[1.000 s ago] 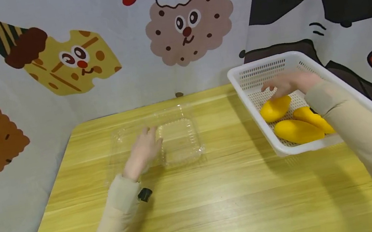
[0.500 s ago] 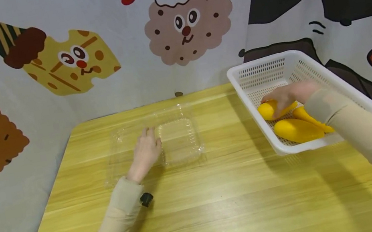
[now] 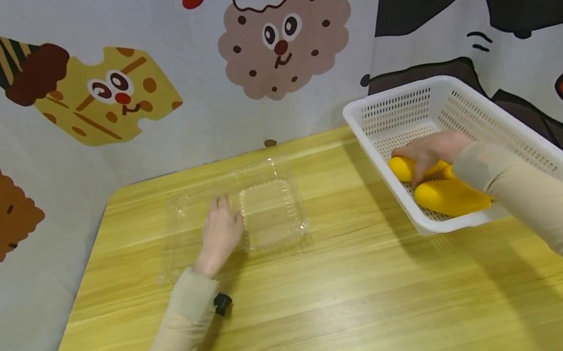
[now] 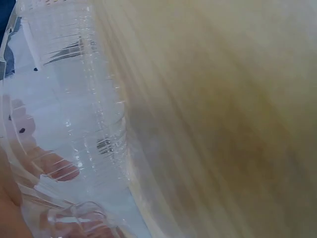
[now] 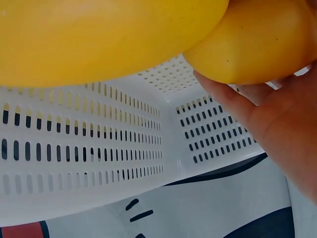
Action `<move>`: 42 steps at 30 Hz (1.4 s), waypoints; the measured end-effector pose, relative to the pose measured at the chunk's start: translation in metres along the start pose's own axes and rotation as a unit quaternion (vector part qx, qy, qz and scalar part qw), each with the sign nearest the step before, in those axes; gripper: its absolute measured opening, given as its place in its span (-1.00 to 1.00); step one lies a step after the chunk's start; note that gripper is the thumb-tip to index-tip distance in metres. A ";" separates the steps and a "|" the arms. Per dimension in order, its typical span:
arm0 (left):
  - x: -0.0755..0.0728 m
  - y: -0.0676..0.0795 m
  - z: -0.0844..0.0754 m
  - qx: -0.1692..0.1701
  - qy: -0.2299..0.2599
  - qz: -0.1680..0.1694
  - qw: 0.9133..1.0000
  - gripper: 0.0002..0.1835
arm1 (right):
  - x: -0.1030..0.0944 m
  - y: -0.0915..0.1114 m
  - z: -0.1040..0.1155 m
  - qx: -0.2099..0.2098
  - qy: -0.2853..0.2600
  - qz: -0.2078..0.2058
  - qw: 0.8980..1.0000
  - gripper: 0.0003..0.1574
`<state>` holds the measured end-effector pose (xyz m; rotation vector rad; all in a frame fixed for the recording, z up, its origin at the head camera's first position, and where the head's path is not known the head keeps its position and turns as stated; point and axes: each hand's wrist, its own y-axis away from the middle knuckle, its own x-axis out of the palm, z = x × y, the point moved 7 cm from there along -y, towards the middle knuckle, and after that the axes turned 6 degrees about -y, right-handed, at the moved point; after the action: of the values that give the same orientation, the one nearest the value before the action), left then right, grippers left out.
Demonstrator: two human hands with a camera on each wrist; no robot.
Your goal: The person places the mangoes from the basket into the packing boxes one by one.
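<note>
My right hand [image 3: 432, 151] reaches into a white slotted basket [image 3: 460, 223]. It grips a yellow mango [image 3: 401, 169], with the fingers and thumb curled round it in the right wrist view. A second mango [image 3: 451, 198] lies nearer me in the basket, and a third mango [image 3: 449, 173] is mostly hidden under the sleeve. To the left, a clear plastic clamshell container [image 3: 273, 213] lies unfolded on the table. My left hand [image 3: 220, 234] holds it at its middle fold, fingertips pointing down; the left wrist view shows fingers [image 4: 59, 167] against the ribbed plastic.
The wooden table [image 3: 336, 308] runs up to a white cloth [image 3: 197, 133] printed with cartoon snacks. The basket stands at the table's right side, close to the cloth. A small black device [image 3: 222, 303] sits at the left wrist.
My right hand has come down from above the mangoes and closed round the farthest one, tilting it slightly. The left hand has settled a little lower on the container. The basket stays put.
</note>
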<state>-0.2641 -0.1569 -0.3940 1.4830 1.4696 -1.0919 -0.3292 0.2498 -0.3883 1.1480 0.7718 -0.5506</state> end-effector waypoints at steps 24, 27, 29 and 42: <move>0.005 -0.001 0.004 -0.021 -0.030 0.013 0.999 -0.36 | -0.019 0.004 -0.002 0.041 -0.018 -0.078 0.996 0.22; 0.005 -0.001 0.005 -0.022 -0.029 0.012 0.999 -0.36 | -0.027 0.008 -0.003 0.045 -0.029 -0.097 0.994 0.14; 0.005 -0.001 0.005 -0.022 -0.028 0.011 0.999 -0.36 | -0.033 0.011 -0.002 0.039 -0.038 -0.108 0.993 0.14; 0.005 -0.001 0.005 -0.026 -0.031 0.012 0.999 -0.36 | -0.078 0.029 0.024 0.032 -0.002 -0.131 0.991 0.19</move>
<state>-0.2652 -0.1601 -0.4004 1.4149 1.4228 -1.0675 -0.3505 0.2364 -0.3049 1.1104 0.9131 -0.8005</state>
